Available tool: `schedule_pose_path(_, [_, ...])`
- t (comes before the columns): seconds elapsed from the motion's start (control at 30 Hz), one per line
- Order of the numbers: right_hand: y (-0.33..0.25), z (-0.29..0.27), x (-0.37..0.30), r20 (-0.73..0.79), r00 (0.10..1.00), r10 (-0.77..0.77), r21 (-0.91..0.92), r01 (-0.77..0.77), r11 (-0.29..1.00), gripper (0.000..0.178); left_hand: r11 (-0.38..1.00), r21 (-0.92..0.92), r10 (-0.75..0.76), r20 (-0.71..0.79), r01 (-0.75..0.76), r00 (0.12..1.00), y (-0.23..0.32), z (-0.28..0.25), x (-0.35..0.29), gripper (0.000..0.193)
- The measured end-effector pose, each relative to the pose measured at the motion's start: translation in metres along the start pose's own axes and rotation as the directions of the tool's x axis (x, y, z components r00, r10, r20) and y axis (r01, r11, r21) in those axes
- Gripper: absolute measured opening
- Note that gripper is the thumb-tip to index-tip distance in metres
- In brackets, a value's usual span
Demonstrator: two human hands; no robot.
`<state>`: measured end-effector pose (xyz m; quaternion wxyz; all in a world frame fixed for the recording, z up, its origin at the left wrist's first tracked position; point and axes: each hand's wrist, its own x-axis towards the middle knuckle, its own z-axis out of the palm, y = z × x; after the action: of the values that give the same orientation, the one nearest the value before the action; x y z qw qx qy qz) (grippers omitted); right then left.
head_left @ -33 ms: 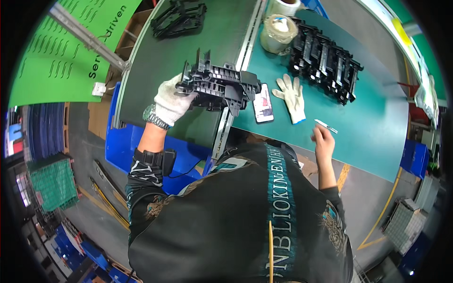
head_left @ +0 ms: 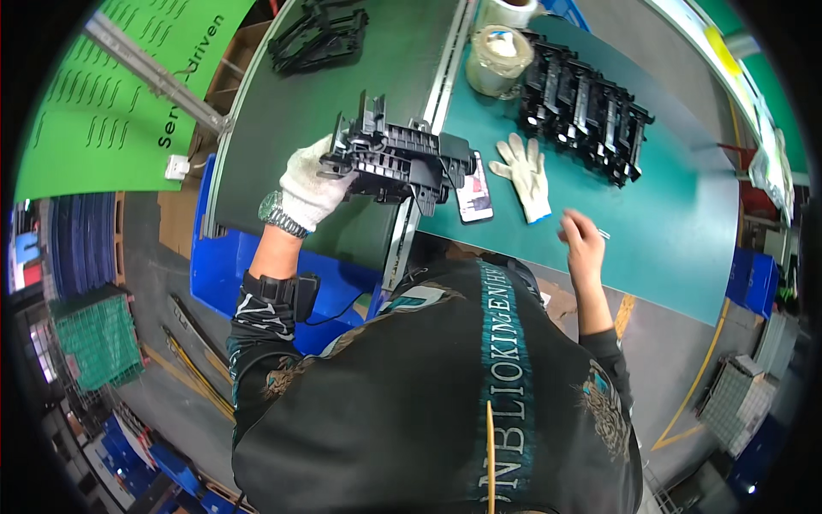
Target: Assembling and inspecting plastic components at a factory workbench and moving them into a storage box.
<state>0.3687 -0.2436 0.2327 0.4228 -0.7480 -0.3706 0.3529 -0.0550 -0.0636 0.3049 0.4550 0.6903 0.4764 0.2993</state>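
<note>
My left hand, in a white knit glove, is closed on the left end of a ribbed black plastic frame. The part is held up over the edge where the dark green surface meets the teal table. A thin dark wire shows near its right end. My bare right hand hovers over the table's near edge with curled fingers; whatever is between them is hidden. Just to its right, a small flat white item is partly covered by the hand. An empty white glove and a phone lie to the left.
Several black plastic assemblies stand in a row at the teal table's back. Rolls of clear wrap are beside them. Another black frame lies far left on the dark green surface. A blue bin sits below.
My right hand has moved slightly up and to the left, and now covers more of the small white item. The black frame in my left hand has turned very slightly.
</note>
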Motion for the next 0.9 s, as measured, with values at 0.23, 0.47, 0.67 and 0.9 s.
schedule_pose_path(0.23, [-0.165,0.050,0.024,0.309,0.883,-0.353,0.219,0.295,0.930,0.041,0.913,0.035,0.395,0.163,-0.405,0.904,0.040,0.039,0.020,0.035])
schedule_pose_path(0.47, [-0.183,0.054,0.029,0.620,0.727,-0.295,0.441,-0.013,0.897,0.043,0.902,0.174,0.333,0.304,-0.396,0.893,0.056,0.067,0.025,0.035])
schedule_pose_path(0.67, [-0.164,0.040,0.035,0.600,0.771,-0.214,0.470,-0.123,0.874,0.030,0.891,0.182,0.326,0.381,-0.416,0.865,0.062,0.090,0.032,0.035])
schedule_pose_path(0.9, [-0.125,0.000,0.052,0.538,0.824,-0.180,0.505,-0.145,0.851,0.029,0.938,0.055,0.294,0.400,-0.343,0.868,0.069,0.129,0.036,0.038])
